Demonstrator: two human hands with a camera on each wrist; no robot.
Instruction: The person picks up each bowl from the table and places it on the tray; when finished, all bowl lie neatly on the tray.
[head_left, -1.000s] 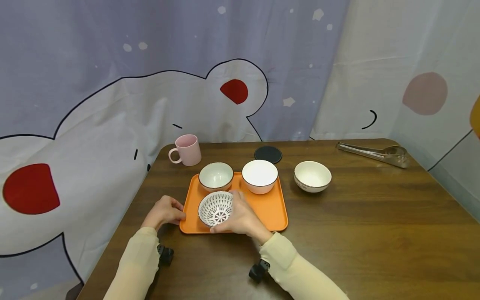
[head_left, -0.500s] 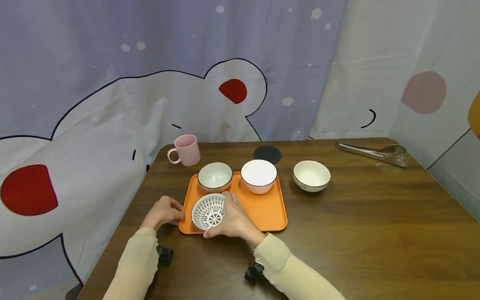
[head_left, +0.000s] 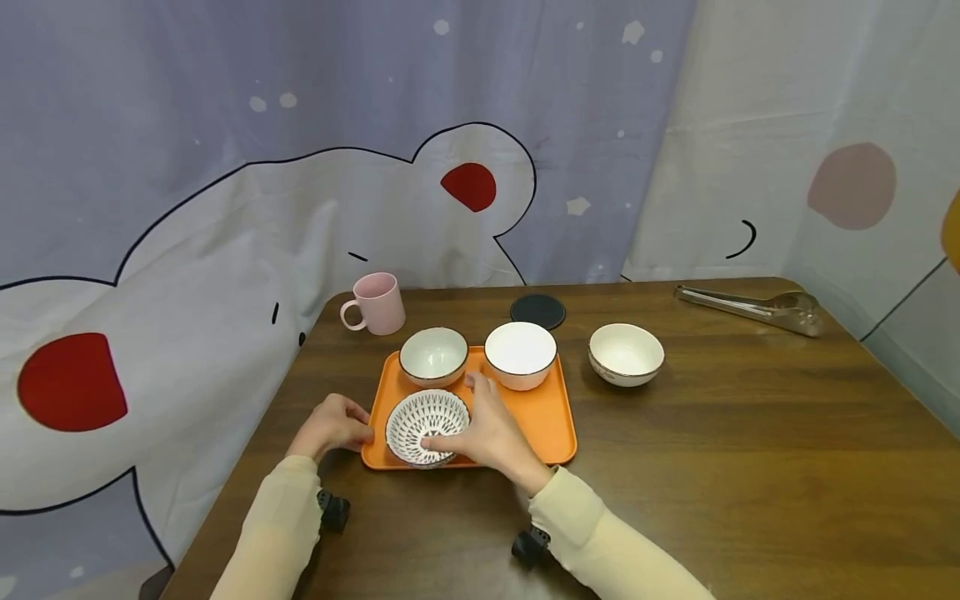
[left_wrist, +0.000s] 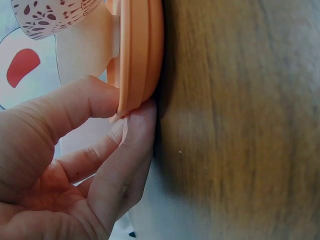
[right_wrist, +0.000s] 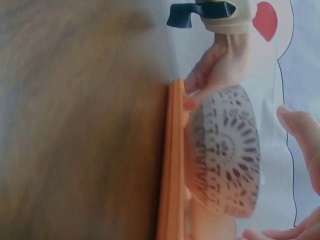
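Observation:
A bowl with a dark leaf-like pattern (head_left: 416, 421) sits upright at the front left of the orange tray (head_left: 538, 429). Over its right side hovers my right hand (head_left: 495, 433), thumb and fingers spread. The right wrist view shows that thumb apart from the patterned bowl (right_wrist: 225, 155). At the tray's left edge my left hand (head_left: 333, 427) pinches the rim; in the left wrist view the thumb lies on top of the tray rim (left_wrist: 142, 55) and the fingers are underneath. A pale grey-green bowl (head_left: 433, 355) and a white bowl (head_left: 521, 350) stand along the tray's back.
Right of the tray stands another white bowl (head_left: 626, 354). A pink mug (head_left: 381, 304) and a black round coaster (head_left: 537, 311) are at the back of the wooden table (head_left: 720, 467). Metal tongs (head_left: 750, 308) lie at the far right, before a printed curtain.
The right hand carried the patterned bowl a little left, then let go of it and drew slightly right. The left hand has kept its hold on the tray.

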